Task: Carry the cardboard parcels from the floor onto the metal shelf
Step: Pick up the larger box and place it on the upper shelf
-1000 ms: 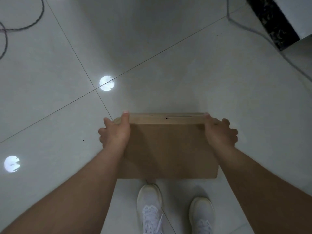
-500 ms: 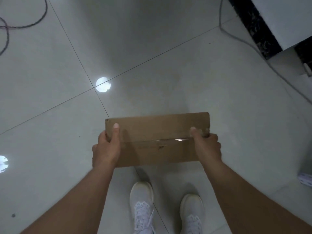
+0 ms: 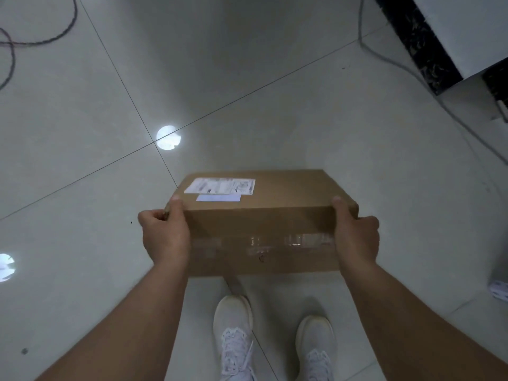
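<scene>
head cam | faces steeply down | close over hands | single view

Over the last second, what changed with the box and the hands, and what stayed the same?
The brown cardboard parcel was tipped so that its face with the white shipping label now shows on top; earlier only plain sides showed. The left hand and right hand shifted their thumbs along its ends without letting go. The pale tiled floor, cables and white shoes look as before.
</scene>
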{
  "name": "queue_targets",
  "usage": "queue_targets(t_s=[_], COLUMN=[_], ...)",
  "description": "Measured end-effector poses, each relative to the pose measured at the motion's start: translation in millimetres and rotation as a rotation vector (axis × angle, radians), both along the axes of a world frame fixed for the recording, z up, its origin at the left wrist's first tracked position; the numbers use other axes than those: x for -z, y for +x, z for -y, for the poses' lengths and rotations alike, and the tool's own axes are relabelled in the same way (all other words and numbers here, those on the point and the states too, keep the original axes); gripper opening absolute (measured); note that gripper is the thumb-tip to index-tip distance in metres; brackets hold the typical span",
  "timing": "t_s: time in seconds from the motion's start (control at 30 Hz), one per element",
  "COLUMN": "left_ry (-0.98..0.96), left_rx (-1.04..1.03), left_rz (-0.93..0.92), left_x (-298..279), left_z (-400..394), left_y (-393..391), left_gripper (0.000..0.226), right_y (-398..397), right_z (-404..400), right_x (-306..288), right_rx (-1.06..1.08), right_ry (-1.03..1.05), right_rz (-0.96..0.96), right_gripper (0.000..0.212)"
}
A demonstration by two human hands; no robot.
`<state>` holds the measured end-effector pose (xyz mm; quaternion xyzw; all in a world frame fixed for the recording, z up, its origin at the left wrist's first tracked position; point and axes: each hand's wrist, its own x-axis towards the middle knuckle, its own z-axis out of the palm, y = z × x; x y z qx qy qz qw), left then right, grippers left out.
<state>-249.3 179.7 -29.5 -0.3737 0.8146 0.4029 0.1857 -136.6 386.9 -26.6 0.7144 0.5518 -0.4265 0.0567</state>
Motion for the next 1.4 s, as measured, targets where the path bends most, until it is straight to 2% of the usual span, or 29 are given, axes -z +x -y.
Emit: queue_targets(t_s=[0.07, 0.13, 0.2, 0.3, 0.6, 0.77, 0.87, 0.93, 1.03, 1.07, 1.13, 1.27, 1.4], left_ry=[0.019, 0.058, 0.077, 0.105, 0.122, 0.169, 0.193, 0.218, 0.236, 0.245, 0.296, 0.38, 0.416], left_rx=[-0.056, -0.051, -0.011, 0.007, 0.002, 0.071, 0.154, 0.17, 0.197, 0.188, 0.162, 0.175, 0.141], left_rz=[-0.069, -0.081, -0.058, -0.04, -0.01, 0.042, 0.102, 0.138, 0.156, 0.164, 0.183, 0.153, 0.128], left_x=[2, 3, 4, 7, 21, 25, 37, 46, 57, 61, 64, 78, 70], left_z=[0, -1, -1, 0, 4, 3, 14, 25, 37, 40, 43, 48, 49], left_y=[0, 3, 7, 12, 16, 16, 20, 24, 34, 37, 42, 49, 49], left_gripper=[0.017, 0.036, 0.05, 0.049, 0.047, 0.047, 0.052, 0.059, 0.084, 0.084, 0.079, 0.105, 0.08], right_y=[1, 3, 4, 7, 11, 8, 14, 18, 24, 26, 31, 40, 44], right_z=[-2, 0, 2, 0, -3, -2, -3, -3, -4, -5, -5, 0, 2], right_x=[1, 4, 9, 15, 26, 27, 34, 40, 52, 56, 63, 75, 75], right_rx=[0.044, 0.033, -0.015, -0.046, -0.045, -0.072, -0.076, -0.115, -0.188, -0.186, -0.127, 0.033, 0.082], right_ry=[0.037, 0.07, 0.07, 0.042, 0.033, -0.094, -0.129, -0.109, -0.048, -0.038, -0.056, -0.164, -0.165], right_rz=[-0.063, -0.063, -0.038, -0.005, -0.006, -0.087, -0.108, -0.091, -0.069, -0.076, -0.106, -0.157, -0.172], right_gripper=[0.042, 0.031, 0.041, 0.05, 0.05, 0.043, 0.048, 0.052, 0.058, 0.06, 0.064, 0.069, 0.077])
